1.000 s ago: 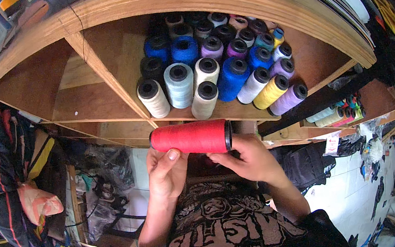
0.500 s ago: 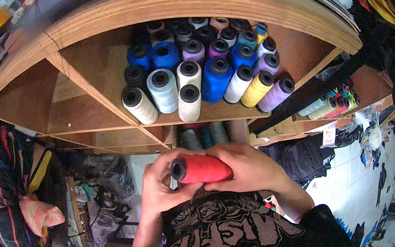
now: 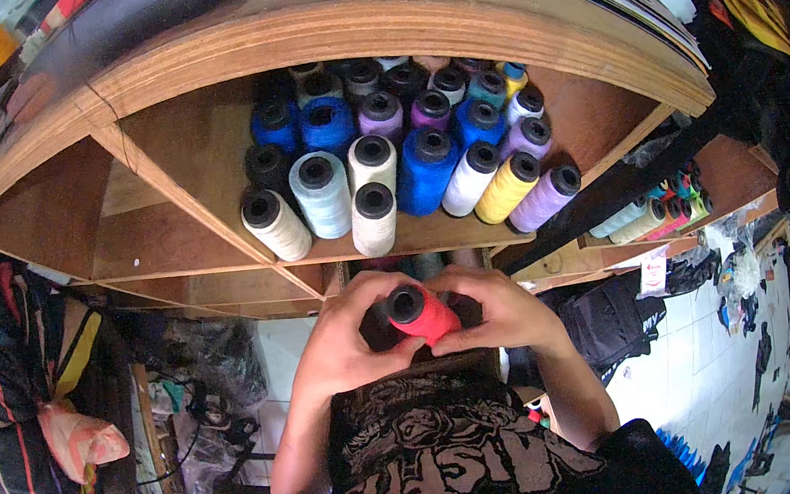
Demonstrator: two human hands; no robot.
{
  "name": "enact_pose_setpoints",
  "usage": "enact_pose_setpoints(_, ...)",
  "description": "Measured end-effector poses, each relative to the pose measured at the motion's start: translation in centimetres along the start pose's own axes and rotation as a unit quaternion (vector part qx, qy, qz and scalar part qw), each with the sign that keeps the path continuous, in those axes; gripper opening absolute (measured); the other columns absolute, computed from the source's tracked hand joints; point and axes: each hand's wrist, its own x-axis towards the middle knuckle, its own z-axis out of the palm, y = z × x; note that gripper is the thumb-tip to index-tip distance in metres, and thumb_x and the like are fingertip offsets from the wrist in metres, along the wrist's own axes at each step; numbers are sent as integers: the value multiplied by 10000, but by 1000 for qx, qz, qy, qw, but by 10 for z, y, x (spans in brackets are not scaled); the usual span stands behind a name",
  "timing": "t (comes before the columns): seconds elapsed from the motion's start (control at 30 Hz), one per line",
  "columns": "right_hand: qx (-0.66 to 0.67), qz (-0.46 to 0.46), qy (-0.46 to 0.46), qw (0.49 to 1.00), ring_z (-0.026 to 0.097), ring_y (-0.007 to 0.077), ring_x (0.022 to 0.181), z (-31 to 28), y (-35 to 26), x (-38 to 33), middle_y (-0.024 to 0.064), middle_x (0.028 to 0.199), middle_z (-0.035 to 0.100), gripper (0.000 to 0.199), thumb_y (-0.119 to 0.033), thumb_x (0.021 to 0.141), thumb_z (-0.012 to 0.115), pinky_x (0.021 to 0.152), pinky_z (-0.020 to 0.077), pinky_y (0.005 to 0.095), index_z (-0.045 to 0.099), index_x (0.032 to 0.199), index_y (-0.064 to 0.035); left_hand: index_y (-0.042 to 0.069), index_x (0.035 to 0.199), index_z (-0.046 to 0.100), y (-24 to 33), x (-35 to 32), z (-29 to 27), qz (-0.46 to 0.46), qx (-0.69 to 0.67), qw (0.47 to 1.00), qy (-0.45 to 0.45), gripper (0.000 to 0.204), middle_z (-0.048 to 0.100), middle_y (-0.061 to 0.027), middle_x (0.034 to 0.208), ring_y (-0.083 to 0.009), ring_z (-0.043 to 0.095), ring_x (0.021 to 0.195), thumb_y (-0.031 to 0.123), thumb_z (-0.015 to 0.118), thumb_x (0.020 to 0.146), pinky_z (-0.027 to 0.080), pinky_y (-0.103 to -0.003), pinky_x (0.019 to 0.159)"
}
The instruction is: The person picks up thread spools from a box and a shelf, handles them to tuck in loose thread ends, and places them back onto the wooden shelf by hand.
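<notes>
A red cone of thread [image 3: 430, 319] with a black core end is held in front of my chest, that end tilted up and toward the left. My left hand [image 3: 345, 340] curves around its left side, thumb against its lower part. From the other side my right hand [image 3: 508, 310] grips it too, and the two thumbs nearly meet below it. The shelf just beyond my hands bears several thread cones in rows, among them a blue cone [image 3: 427, 170], a yellow cone [image 3: 507, 186], a cream cone [image 3: 375, 219] and a lilac cone [image 3: 545, 199].
The wooden shelf unit [image 3: 353, 22] curves across the top, with a divider [image 3: 188, 210] at the left. Striped fabric [image 3: 2, 393] hangs at far left. Dark bags [image 3: 613, 322] are at the right, near more thread cones [image 3: 636, 225] on another shelf.
The red cone has turned from lying nearly sideways to a more upright tilt. Both hands have shifted slightly up with it, and the view has moved a little.
</notes>
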Motion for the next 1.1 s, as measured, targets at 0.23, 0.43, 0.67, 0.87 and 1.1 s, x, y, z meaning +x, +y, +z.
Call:
enact_pose_setpoints(0.23,-76,52,249,964,647,245,785,4,3,15,122,818,635,400,-267,699,789,694,492,341,618,970,-29,-40,1213,468,-3,-4,31,-110,-145,962,204,488,574,-147,1145,-194,593,1023,-29,670,769,477,-306,878)
enact_pose_setpoints(0.43,-45,8,387,921,650,248,817,25,22,44,134,955,626,431,-193,722,777,730,510,338,570,1047,-1,-2,1062,578,-21,-29,28,-150,-8,960,235,265,667,-101,859,-154,658,813,-2,646,805,515,-272,733)
enact_pose_setpoints(0.67,-90,39,422,901,650,270,832,40,27,48,164,978,613,547,-216,706,798,741,518,348,502,1086,44,-2,1016,601,-31,-42,22,-177,75,929,315,212,666,-88,859,-124,632,756,8,643,808,508,-265,698)
enact_pose_setpoints(0.87,-78,-5,441,894,638,252,868,42,30,44,158,984,610,539,-197,696,807,751,513,354,511,1089,22,1,1033,601,-20,-23,24,-145,138,921,333,252,657,-87,876,-118,621,745,29,672,793,506,-257,677)
enact_pose_setpoints(1.1,-35,21,459,887,619,222,833,39,18,26,138,962,603,443,-136,739,766,745,500,320,529,1086,4,28,1058,599,-29,17,24,-107,134,923,344,295,659,-65,905,-133,645,749,24,690,778,506,-253,640)
